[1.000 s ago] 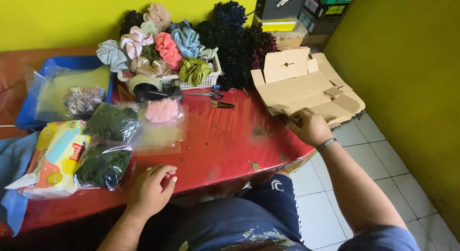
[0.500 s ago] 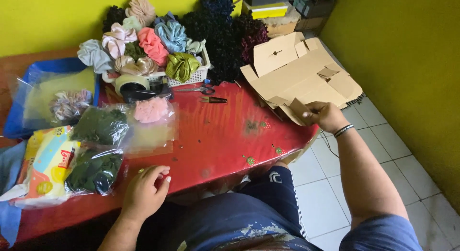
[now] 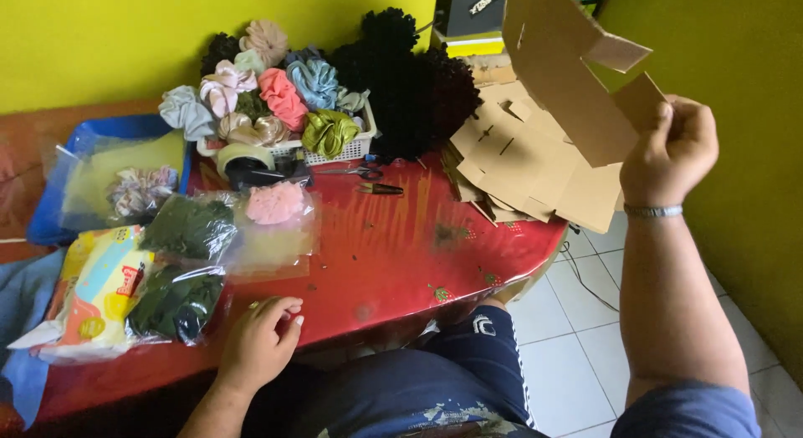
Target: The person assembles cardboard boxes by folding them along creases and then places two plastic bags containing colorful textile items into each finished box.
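Where it lay on the stack of flat boxes a moment ago, one cardboard sheet is now lifted high, the right hand fingers clenched on its flap. The left hand still rests loosely curled on the red desk, holding nothing.

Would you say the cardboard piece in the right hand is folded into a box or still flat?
Flat: the cardboard piece hangs unfolded from the right hand, flaps spread.

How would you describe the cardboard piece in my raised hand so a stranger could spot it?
Start at the red table, then its right end with the stack of flat cardboard blanks. Above it, the right hand holds one die-cut cardboard blank, the only one in the air.
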